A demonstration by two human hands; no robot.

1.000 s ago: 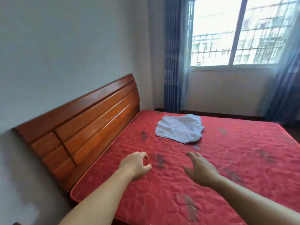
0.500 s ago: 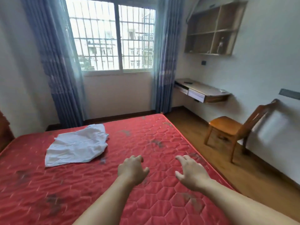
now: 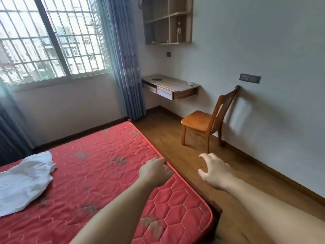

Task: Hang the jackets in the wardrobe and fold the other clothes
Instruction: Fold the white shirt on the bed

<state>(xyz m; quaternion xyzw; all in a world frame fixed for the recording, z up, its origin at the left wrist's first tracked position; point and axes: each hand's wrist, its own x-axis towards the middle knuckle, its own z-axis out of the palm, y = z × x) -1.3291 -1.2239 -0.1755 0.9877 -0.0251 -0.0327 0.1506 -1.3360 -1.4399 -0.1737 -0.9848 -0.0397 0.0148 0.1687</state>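
A white garment (image 3: 24,182) lies loosely folded on the red quilted mattress (image 3: 98,176) at the left. My left hand (image 3: 154,170) hovers over the mattress's right edge, fingers loosely curled, holding nothing. Farther right, my right hand (image 3: 215,171) is out over the wooden floor with its fingers spread and relaxed, also empty. Both hands are well to the right of the garment. No wardrobe or jacket is in view.
A wooden chair (image 3: 207,122) stands against the right wall on the wooden floor (image 3: 175,138). A wall-mounted desk (image 3: 170,87) with drawers sits in the corner under an open shelf unit (image 3: 167,20). Blue curtains (image 3: 125,67) flank the barred window (image 3: 51,39).
My view has swung right, from the headboard past the window to the chair and desk. The garment has slid to the left of the frame. Both hands stay empty, now over the bed's edge and floor.
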